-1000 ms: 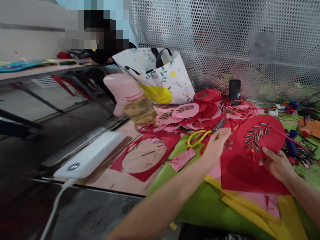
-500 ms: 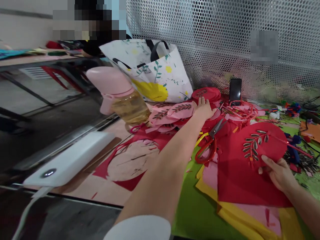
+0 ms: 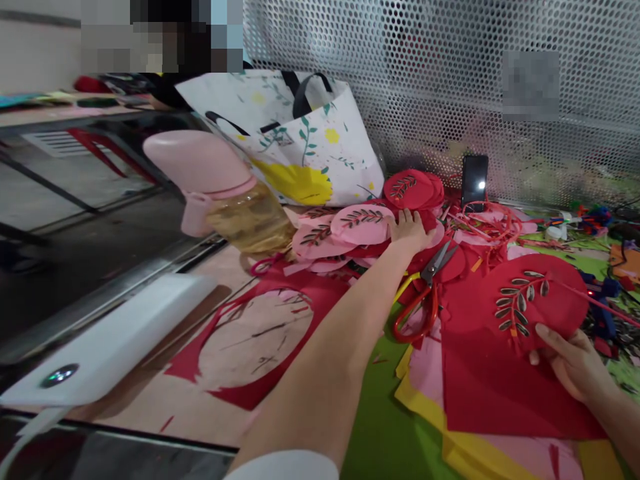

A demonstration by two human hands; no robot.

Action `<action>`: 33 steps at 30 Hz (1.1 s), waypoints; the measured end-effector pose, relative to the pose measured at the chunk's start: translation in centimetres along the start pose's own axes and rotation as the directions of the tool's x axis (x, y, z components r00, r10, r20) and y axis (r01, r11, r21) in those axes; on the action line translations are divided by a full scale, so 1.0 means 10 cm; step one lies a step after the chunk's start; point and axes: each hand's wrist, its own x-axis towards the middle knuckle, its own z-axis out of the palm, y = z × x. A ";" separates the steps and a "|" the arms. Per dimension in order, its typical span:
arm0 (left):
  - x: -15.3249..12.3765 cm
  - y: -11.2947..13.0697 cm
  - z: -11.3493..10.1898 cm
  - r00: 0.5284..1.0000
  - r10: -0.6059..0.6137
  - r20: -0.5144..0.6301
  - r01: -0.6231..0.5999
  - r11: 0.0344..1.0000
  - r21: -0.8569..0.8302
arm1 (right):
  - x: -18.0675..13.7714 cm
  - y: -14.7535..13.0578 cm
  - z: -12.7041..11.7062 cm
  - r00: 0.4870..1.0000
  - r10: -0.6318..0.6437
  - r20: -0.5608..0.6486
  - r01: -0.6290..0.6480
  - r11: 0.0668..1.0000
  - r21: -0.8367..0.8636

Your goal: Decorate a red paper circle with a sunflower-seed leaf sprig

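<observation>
My left hand (image 3: 411, 231) reaches across the table and rests on the pile of pink and red felt discs (image 3: 350, 230) with cut leaf sprigs, its fingers curled at the edge of a pink disc (image 3: 361, 221). My right hand (image 3: 575, 363) pinches the lower rim of a red felt disc (image 3: 537, 301) with a leaf cut-out, held over a red felt sheet (image 3: 495, 380). Red-handled scissors (image 3: 423, 297) lie between my two arms.
A pink-capped bottle (image 3: 225, 193) and a floral tote bag (image 3: 300, 140) stand at the back left. A white power bank (image 3: 100, 347) lies near the front left edge. A phone (image 3: 474, 181) leans on the perforated metal screen (image 3: 450, 87). Scraps clutter the right. Another person sits far left.
My left hand left the red disc and reached forward to the disc pile. The right hand keeps hold of the red disc. The view shifted left and closer.
</observation>
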 end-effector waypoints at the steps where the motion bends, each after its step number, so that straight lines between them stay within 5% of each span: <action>1: 0.00 0.00 0.01 1.000 -0.005 0.002 0.005 1.000 0.002 | 0.00 0.01 -0.01 1.000 -0.001 0.003 0.001 1.000 0.002; 10: -0.01 -0.01 -0.04 0.998 0.008 -0.062 -0.012 0.998 -0.062 | 0.02 -0.02 0.04 0.998 -0.049 -0.030 0.051 0.997 0.058; 16: -0.16 0.05 -0.43 0.957 0.111 -0.268 -0.179 0.953 -0.245 | 0.08 -0.06 0.10 0.992 -0.115 -0.060 0.121 0.988 0.098; 20: -0.45 0.18 -0.63 0.943 0.121 -0.308 -0.260 0.848 -0.461 | 0.14 -0.04 0.08 0.986 -0.164 -0.024 0.166 0.980 0.113; 25: -1.08 0.40 -0.53 0.969 0.090 -0.229 -0.235 0.615 -0.752 | 0.19 -0.04 0.04 0.978 -0.210 -0.010 0.208 0.966 0.154; 28: -1.45 0.55 -0.40 0.981 0.185 0.055 0.061 -0.026 -0.998 | 0.20 -0.06 0.04 0.979 -0.205 0.021 0.198 0.964 0.177; 33: -1.75 0.77 -0.25 0.923 0.350 0.162 0.202 -0.081 -0.976 | 0.22 -0.09 0.04 0.984 -0.169 0.061 0.152 0.965 0.213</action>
